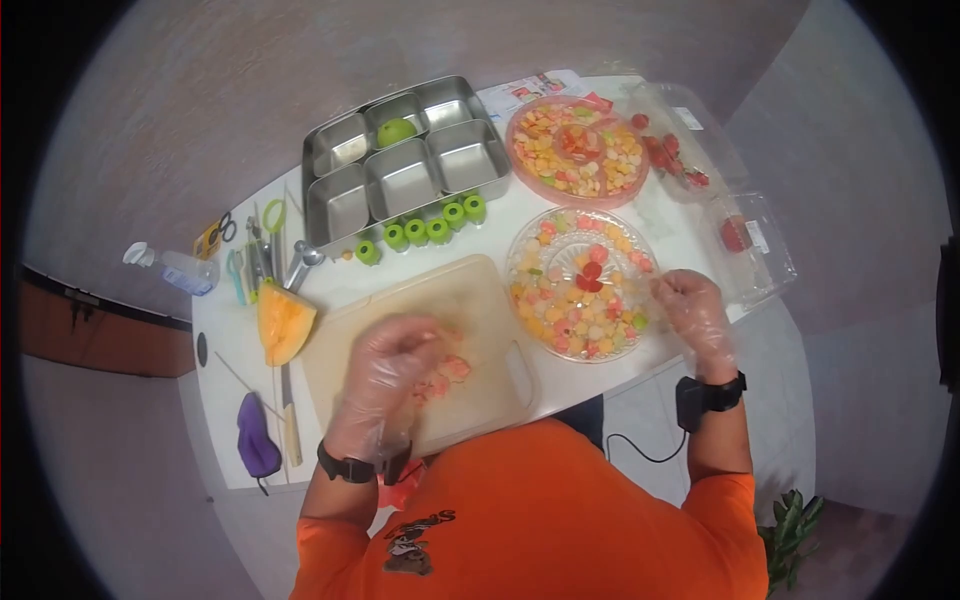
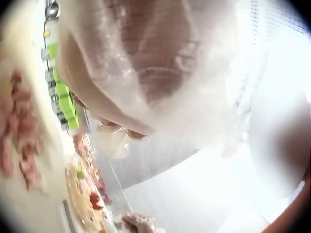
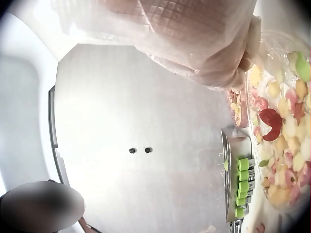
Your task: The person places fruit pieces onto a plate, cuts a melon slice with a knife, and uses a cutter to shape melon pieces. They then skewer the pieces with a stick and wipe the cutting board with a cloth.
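In the head view, the gloved left hand is raised over the pale cutting board, fingers curled, beside pink fruit pieces. The gloved right hand hovers by the right edge of a clear plate, its fingers bent inward. Neither hand shows anything held. Small yellow, pink and green fruit pieces cover much of the plate, with red slices near its middle. Loose glove film stands off the left fingertips in the left wrist view. The right glove hides its fingertips' inner side.
Behind the board are a steel compartment tray with a green fruit and several green-topped cutters. A pink divided platter and clear boxes stand at back right. Melon, tools and a purple item lie left.
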Demonstrator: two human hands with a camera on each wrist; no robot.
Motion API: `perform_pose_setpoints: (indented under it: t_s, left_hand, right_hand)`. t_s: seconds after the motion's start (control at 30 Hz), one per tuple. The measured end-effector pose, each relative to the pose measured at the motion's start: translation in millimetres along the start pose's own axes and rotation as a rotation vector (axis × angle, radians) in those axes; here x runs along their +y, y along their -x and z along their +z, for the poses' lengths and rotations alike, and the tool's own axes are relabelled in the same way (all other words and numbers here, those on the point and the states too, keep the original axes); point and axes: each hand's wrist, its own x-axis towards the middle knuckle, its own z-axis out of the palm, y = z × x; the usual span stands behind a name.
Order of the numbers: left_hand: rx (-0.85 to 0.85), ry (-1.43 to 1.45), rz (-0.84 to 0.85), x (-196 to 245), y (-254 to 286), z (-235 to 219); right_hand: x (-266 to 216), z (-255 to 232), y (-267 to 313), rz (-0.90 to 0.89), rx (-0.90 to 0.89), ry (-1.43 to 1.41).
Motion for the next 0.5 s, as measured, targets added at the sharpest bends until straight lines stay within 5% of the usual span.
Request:
perform_pose_setpoints:
  t_s: [0.03, 0.1, 0.13, 0.17, 0.23, 0.3, 0.5]
  left_hand:
    - [0.022, -0.020, -0.001, -4, -5, -16]
    - [0.080, -0.569, 0.165, -12, -8, -65]
    - [0.136, -0.900, 0.088, 2, -4, -74]
    - [0.188, -0.931, 0.061, 9, 2, -83]
    - [0.027, -1.115, 0.069, 13, 10, -91]
    - [-0.014, -1.178, 0.136, -9, 13, -103]
    - [-0.118, -1.291, 0.215, -16, 12, -80]
  right_hand:
    - [0, -1, 2, 0.007, 0.011, 0.000]
    - [2, 5, 3, -0.056, 0.028, -0.058]
    - [3, 9, 6, -0.114, 0.047, -0.107]
    - [1, 14, 10, -0.085, 0.019, -0.123]
    - [-11, 24, 19, -0.057, -0.023, -0.150]
    - [-29, 33, 30, -0.170, -0.108, -0.141]
    - [-38, 53, 36, -0.221, -0.207, -0.161]
